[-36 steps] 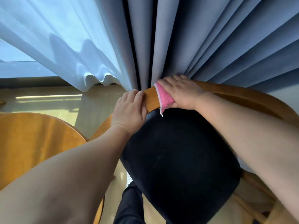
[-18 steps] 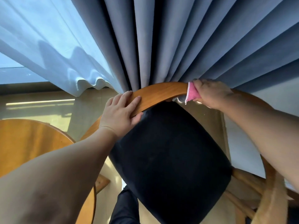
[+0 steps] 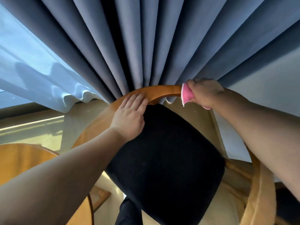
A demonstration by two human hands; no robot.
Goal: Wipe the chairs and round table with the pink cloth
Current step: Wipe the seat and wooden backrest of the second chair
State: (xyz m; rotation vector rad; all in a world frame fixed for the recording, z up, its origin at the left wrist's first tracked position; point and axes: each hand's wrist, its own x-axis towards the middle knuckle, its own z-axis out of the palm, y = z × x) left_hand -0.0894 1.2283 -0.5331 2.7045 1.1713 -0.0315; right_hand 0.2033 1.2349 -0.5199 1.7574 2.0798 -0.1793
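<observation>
Your right hand [image 3: 205, 93] grips the pink cloth [image 3: 186, 95], fingers curled over the top of the chair's curved wooden rail [image 3: 162, 91], so the cloth is wrapped round the wood and pressed to it. A second ago that hand sat almost against your left hand at the middle of the rail. Half a second ago it was partway along. Now it is well apart from your left hand, at the right end of the back curve, where the wood bends toward the chair's right side. The bare stretch of rail between your hands is what the cloth has just passed over.

Your left hand [image 3: 129, 116] has kept its place on the left part of the rail. Its fingers are straight, close together and laid flat on the wood, with its heel over the back edge of the black seat cushion [image 3: 165, 159]. It holds nothing and appears to steady the chair.

So the back curve looks done on this pass. The rail's right side [image 3: 259, 192], running down under your right forearm, seems next. The part under your left hand is probably still to do. The round table [image 3: 24, 161], beside the chair's left side, has no cloth on it. The blue curtain [image 3: 146, 46] hangs against the rail's back edge, so its folds could catch the cloth there.
</observation>
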